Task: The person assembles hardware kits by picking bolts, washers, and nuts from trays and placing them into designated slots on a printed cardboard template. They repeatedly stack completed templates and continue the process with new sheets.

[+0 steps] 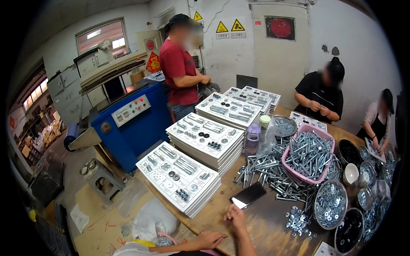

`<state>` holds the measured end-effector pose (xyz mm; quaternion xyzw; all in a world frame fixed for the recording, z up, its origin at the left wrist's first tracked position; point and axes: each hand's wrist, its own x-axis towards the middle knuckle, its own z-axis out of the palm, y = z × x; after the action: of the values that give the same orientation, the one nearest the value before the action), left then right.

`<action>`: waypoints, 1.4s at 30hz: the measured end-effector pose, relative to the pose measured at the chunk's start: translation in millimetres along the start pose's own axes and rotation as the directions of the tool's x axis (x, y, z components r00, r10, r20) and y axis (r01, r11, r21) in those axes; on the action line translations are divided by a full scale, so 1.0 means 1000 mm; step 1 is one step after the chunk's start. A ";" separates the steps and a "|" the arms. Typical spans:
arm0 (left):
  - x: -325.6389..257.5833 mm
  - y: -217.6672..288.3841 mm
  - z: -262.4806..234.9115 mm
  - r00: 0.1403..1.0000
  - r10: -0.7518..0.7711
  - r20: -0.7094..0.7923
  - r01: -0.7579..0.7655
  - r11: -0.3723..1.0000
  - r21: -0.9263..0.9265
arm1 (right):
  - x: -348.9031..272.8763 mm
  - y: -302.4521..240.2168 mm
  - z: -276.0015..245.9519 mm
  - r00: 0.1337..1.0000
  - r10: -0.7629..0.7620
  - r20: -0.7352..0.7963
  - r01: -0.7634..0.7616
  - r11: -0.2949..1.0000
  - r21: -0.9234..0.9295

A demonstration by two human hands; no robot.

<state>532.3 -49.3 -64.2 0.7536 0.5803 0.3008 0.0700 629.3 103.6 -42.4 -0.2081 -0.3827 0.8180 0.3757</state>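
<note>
While my right hand [235,214] rests loosely spread on the counter [265,222], the phone [248,195] lies just beside it. It looks slick, stiff and breakable, best gripped by its long edges. My left hand [209,240] lies relaxed, holding nothing.

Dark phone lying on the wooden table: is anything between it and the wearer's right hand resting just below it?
Nothing visible. The right hand lies flat on the wooden table, fingertips just short of the phone; only bare tabletop separates them. The loose bolts lie beyond the phone, and the left hand rests near the table's edge.

Matt worn wooden table [265,222], shiny metal bolts [273,170], glossy black phone [248,195], pink plastic basket [299,175].
</note>
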 end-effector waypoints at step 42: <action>-0.002 -0.010 0.023 0.977 0.186 -0.107 -0.175 0.979 0.103 | -0.158 -0.146 -0.076 0.862 -0.447 -0.238 0.193 0.723 -0.663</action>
<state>535.8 -41.7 -88.4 0.7868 0.5261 0.3216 -0.0267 843.3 79.8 33.3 -0.4036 -0.5788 0.5104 0.4915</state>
